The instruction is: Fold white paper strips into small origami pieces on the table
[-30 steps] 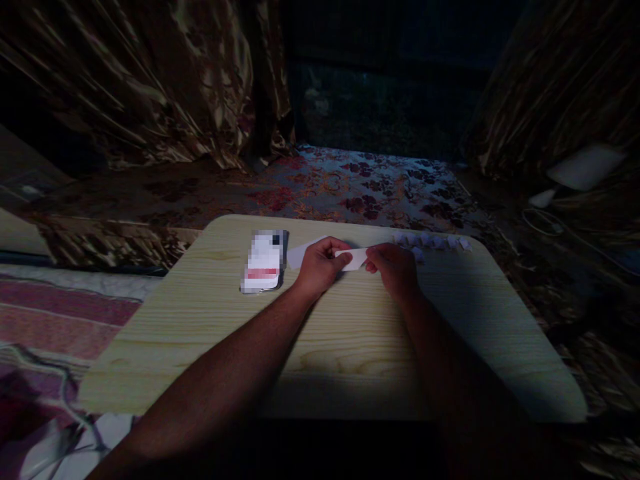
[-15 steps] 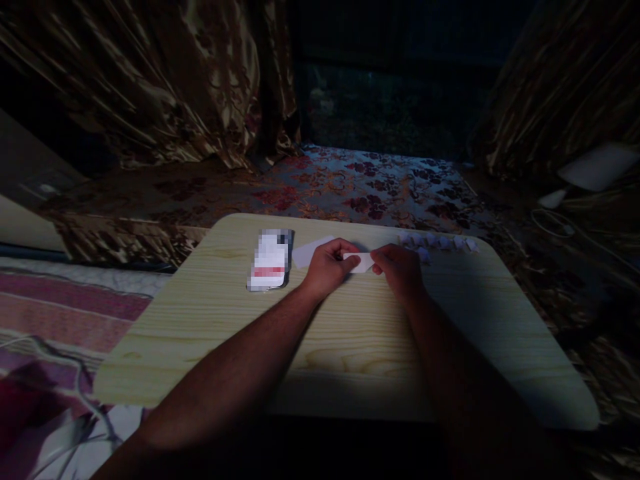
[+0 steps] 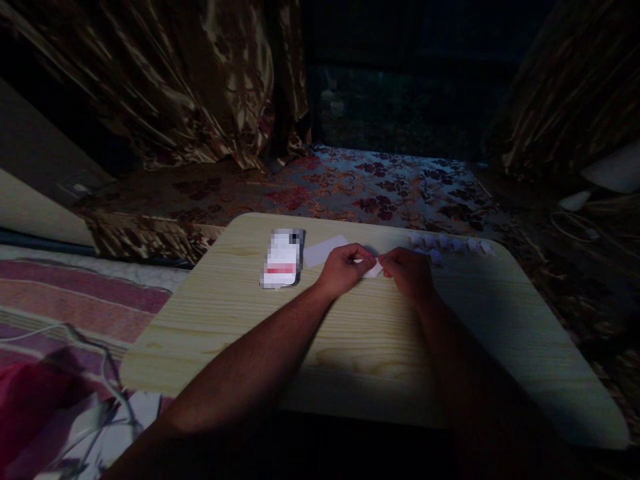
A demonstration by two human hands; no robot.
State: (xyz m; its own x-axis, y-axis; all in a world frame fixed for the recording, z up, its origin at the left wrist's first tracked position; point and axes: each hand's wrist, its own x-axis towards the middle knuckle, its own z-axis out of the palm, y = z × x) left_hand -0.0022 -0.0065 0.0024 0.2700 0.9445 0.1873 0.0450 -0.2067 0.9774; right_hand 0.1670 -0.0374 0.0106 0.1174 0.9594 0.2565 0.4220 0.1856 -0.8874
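Note:
Between my two hands is a small piece of white paper point(image 3: 371, 269), pinched from both sides just above the wooden table. My left hand point(image 3: 344, 268) is closed on its left part, thumb on top. The fingers of my right hand point(image 3: 409, 270) pinch its right end, and the fingertips of both hands almost meet. Behind my left hand lies a flat sheet of white paper point(image 3: 323, 251). Several small folded paper pieces point(image 3: 443, 243) stand in a row beyond my right hand, with one folded piece point(image 3: 435, 257) nearer to it.
A phone point(image 3: 283, 259), blurred by pixelation, lies left of the paper on the light wooden table point(image 3: 225, 313). Behind the table is a ledge with floral cloth point(image 3: 370, 180). Cables point(image 3: 107, 373) and a striped bed cover point(image 3: 90, 283) are at the left.
My hands have drawn closer together, and less of the paper shows between them, its right part now bent or folded. The whole view has shifted slightly, moving the table rightward.

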